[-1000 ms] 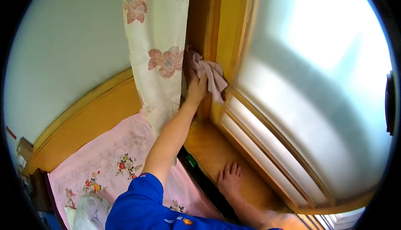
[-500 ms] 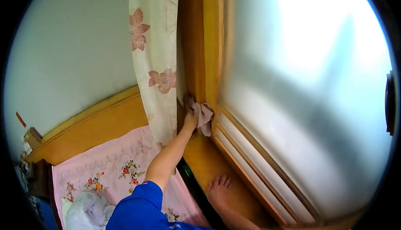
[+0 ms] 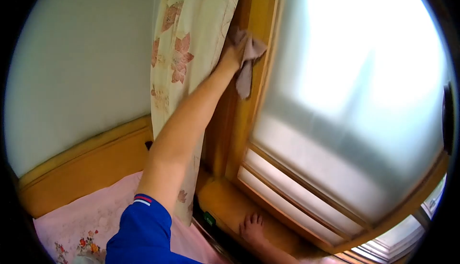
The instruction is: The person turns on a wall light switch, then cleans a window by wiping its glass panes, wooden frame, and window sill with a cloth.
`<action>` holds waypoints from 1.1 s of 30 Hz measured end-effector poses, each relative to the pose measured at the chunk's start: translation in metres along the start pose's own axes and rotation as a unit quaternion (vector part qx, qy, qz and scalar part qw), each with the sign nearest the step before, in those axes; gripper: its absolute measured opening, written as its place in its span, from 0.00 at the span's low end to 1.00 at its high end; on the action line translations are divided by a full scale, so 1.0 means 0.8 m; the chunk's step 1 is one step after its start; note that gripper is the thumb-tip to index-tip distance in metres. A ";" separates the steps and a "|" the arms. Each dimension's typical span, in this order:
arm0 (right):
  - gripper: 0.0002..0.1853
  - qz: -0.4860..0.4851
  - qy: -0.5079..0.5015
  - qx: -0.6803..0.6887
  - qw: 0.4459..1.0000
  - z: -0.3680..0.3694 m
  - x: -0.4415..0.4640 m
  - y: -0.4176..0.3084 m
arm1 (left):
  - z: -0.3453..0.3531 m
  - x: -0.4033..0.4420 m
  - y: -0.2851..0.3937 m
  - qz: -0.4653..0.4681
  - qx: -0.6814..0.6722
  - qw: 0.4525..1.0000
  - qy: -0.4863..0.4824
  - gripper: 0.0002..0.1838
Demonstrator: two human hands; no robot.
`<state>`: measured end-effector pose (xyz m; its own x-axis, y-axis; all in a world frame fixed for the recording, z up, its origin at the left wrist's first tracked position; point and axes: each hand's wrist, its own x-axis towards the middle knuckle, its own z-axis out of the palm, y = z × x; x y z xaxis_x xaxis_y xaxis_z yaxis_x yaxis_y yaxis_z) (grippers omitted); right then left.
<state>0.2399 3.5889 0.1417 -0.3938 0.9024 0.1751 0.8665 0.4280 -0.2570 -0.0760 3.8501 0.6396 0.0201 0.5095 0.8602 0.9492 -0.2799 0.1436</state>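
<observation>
My left hand (image 3: 234, 53), at the end of the raised arm, is closed on a pinkish-grey cloth (image 3: 245, 79). The cloth lies against the wooden window frame (image 3: 260, 29), just right of the flowered curtain (image 3: 191, 48), and part of it hangs down. Blur softens the fingers. Low in the view, my right hand (image 3: 252, 229) rests palm down on the wooden sill (image 3: 223, 199), its fingers apart and holding nothing.
A frosted window panel (image 3: 335, 82) with wooden bars fills the right side. A wooden headboard (image 3: 86, 168) and a pink flowered bedspread (image 3: 115, 211) are at the lower left. A small green object (image 3: 209, 218) sits beside the sill.
My left hand went down the frame with the cloth, then back up, higher than before. The curtain hangs more slanted. My right hand remains on the sill while the view has shifted.
</observation>
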 end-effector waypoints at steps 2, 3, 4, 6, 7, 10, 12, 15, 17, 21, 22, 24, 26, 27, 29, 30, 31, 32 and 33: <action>0.32 -0.070 -0.039 0.041 0.996 -0.076 0.063 -0.008 | -0.042 0.054 0.011 -0.009 -0.005 0.997 -0.076 0.32; 0.31 -0.141 -0.088 0.086 0.982 -0.130 0.099 -0.023 | -0.043 0.056 0.013 -0.009 -0.018 0.995 -0.099 0.32; 0.31 -0.248 0.083 0.021 0.965 -0.173 0.135 -0.041 | -0.043 0.058 0.014 -0.010 -0.030 0.992 -0.121 0.32; 0.26 -0.330 0.262 -0.103 0.901 -0.301 0.219 -0.096 | -0.036 0.046 0.020 -0.079 -0.390 0.918 0.001 0.47; 0.24 -0.344 0.360 -0.162 0.852 -0.365 0.260 -0.123 | -0.033 0.044 0.019 -0.093 -0.500 0.860 0.046 0.53; 0.27 -0.277 0.449 -0.170 0.833 -0.478 0.341 -0.183 | -0.026 0.046 0.006 -0.070 -0.420 0.903 0.067 0.57; 0.30 -0.237 0.435 -0.244 0.834 -0.495 0.381 -0.202 | -0.042 0.032 0.015 -0.074 -0.322 0.939 0.096 0.58; 0.35 -0.166 0.405 -0.335 0.835 -0.489 0.397 -0.209 | -0.048 0.028 0.021 -0.077 -0.366 0.924 0.077 0.59; 0.38 -0.139 0.387 -0.352 0.841 -0.481 0.406 -0.211 | -0.039 0.026 0.014 -0.067 -0.334 0.933 0.113 0.59; 0.43 -0.165 0.395 -0.341 0.837 -0.483 0.407 -0.212 | -0.026 0.026 0.001 -0.041 -0.324 0.934 0.148 0.58; 0.45 -0.170 0.389 -0.343 0.838 -0.487 0.404 -0.211 | -0.023 0.029 0.001 -0.023 -0.350 0.924 0.149 0.59; 0.46 -0.169 0.380 -0.354 0.838 -0.491 0.401 -0.210 | -0.028 0.034 0.012 -0.039 -0.323 0.931 0.163 0.57; 0.48 -0.171 0.372 -0.367 0.835 -0.490 0.401 -0.209 | -0.029 0.053 0.010 -0.055 -0.294 0.937 0.181 0.56; 0.48 -0.179 0.375 -0.363 0.834 -0.490 0.401 -0.208 | -0.026 0.087 -0.004 -0.066 -0.326 0.929 0.159 0.54; 0.49 -0.187 0.385 -0.356 0.830 -0.505 0.398 -0.203 | -0.064 0.161 0.008 -0.071 -0.332 0.936 0.096 0.52; 0.49 -0.186 0.392 -0.366 0.823 -0.505 0.394 -0.202 | -0.085 0.189 0.018 -0.057 -0.317 0.940 0.115 0.51; 0.49 -0.184 0.401 -0.375 0.815 -0.508 0.393 -0.201 | -0.107 0.218 0.028 -0.044 -0.301 0.943 0.134 0.50; 0.49 -0.187 0.408 -0.376 0.810 -0.512 0.393 -0.203 | -0.119 0.238 0.037 -0.019 -0.293 0.932 0.211 0.48; 0.49 -0.182 0.406 -0.374 0.814 -0.512 0.393 -0.204 | -0.122 0.246 0.040 -0.018 -0.292 0.932 0.215 0.48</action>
<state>0.1002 3.7820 0.6278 -0.5975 0.2617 0.7580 0.8011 0.2355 0.5502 -0.0727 3.8618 0.8615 -0.2546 0.1883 0.9485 0.6123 -0.7278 0.3088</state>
